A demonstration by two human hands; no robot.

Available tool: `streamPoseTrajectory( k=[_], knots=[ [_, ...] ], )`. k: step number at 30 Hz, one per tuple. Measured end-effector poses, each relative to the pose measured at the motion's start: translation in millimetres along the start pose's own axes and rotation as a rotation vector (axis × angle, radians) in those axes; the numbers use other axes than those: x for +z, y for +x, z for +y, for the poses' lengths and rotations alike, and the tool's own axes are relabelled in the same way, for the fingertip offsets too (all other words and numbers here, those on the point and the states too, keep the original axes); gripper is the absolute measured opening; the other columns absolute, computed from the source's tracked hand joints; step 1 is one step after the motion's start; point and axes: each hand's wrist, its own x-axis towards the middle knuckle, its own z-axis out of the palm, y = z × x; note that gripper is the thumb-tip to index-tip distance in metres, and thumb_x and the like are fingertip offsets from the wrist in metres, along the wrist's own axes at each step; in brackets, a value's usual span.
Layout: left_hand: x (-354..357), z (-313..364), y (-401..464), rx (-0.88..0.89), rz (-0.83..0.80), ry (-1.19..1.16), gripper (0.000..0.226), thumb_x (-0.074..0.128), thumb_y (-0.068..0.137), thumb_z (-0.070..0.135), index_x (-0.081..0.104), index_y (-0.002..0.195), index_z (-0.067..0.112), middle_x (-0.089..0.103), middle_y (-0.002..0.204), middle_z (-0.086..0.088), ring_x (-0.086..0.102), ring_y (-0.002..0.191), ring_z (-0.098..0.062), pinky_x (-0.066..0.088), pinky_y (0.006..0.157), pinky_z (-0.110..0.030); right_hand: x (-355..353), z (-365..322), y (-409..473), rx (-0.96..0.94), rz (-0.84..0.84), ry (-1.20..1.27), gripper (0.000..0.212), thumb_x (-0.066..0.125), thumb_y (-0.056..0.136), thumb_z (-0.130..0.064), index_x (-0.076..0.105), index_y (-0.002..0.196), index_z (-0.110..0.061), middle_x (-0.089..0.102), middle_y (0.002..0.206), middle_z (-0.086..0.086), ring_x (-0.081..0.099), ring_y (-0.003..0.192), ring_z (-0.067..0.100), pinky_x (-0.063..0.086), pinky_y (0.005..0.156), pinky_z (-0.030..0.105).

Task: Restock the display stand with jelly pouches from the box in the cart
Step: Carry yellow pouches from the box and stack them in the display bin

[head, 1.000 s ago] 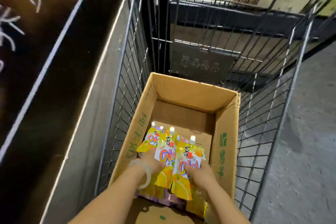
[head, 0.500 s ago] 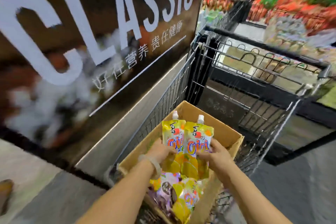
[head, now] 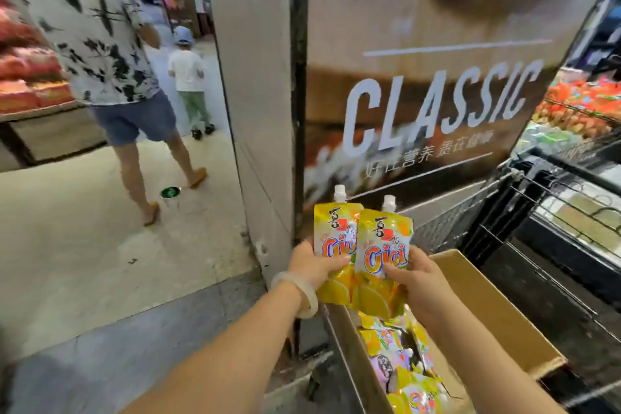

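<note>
I hold two upright yellow jelly pouches with white caps, side by side above the box's near-left corner. My left hand [head: 314, 265], a pale bangle on its wrist, grips the left pouch [head: 336, 239]. My right hand [head: 415, 282] grips the right pouch [head: 384, 245], which overlaps the left one. Below them the open cardboard box [head: 497, 309] sits in the wire cart [head: 524, 198], with several more yellow and purple pouches [head: 400, 356] lying inside. No display stand is clearly in view.
A grey pillar [head: 252, 104] and a large "CLASSIC" sign panel [head: 430, 104] stand right ahead. A person in a patterned shirt [head: 100, 44] and a child [head: 188, 77] walk away on the left aisle. Produce shelves line the far left and far right.
My view has swung left and up, away from the cart toward the pillar and aisle. Both hands have lifted the two pouches up out of the box.
</note>
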Motion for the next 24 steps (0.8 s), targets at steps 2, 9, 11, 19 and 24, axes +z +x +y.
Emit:
streamPoseTrajectory(
  k=[2,9,11,19,24],
  knots=[
    [-44.3,5.8,-20.6,0.027,0.061,-0.024,0.032,0.075,0.075,-0.001,0.059,0.101,0.012,0.067,0.083,0.002,0.065,0.073,-0.014,0.054,0.063,-0.027,41.1,-2.1,-6.7,0.012,-0.111,-0.022,0.036,0.056,0.087,0.008,0.054,0.118,-0.008,0.068,0.109,0.017,0.065,0.100,0.036,0.052,0.090,0.052],
    [-225.2,10.1,-134.3,0.106,0.366,-0.118,0.025,0.073,0.076,-0.002,0.064,0.094,0.012,0.068,0.089,-0.008,0.065,0.079,-0.024,0.054,0.081,-0.043,228.6,17.4,-75.9,0.005,-0.419,-0.094,0.033,0.056,0.086,0.010,0.054,0.114,-0.008,0.068,0.100,0.011,0.065,0.090,0.031,0.054,0.084,0.048],
    [-274.8,7.1,-173.0,0.121,0.424,-0.136,0.028,0.074,0.076,-0.001,0.064,0.099,0.010,0.068,0.091,-0.009,0.066,0.078,-0.024,0.054,0.083,-0.044,280.4,26.2,-107.5,0.002,-0.483,-0.095,0.030,0.056,0.086,0.011,0.056,0.106,-0.010,0.067,0.099,0.011,0.064,0.093,0.033,0.050,0.091,0.053],
    [-443.9,-22.4,-341.0,0.182,0.703,-0.228,0.030,0.074,0.076,0.001,0.064,0.103,0.012,0.071,0.097,-0.011,0.068,0.089,-0.032,0.055,0.086,-0.050,465.7,75.3,-242.3,-0.027,-0.765,-0.164,0.029,0.055,0.085,0.013,0.059,0.102,-0.010,0.069,0.095,0.010,0.065,0.084,0.027,0.053,0.086,0.048],
    [-527.9,-56.5,-445.3,0.183,0.894,-0.367,0.036,0.072,0.077,-0.003,0.063,0.110,0.008,0.071,0.102,-0.014,0.068,0.093,-0.034,0.053,0.088,-0.054,566.0,120.3,-328.0,0.010,-0.998,-0.190,0.032,0.056,0.084,0.014,0.061,0.092,-0.017,0.070,0.089,0.005,0.067,0.080,0.022,0.057,0.078,0.041]
  ],
)
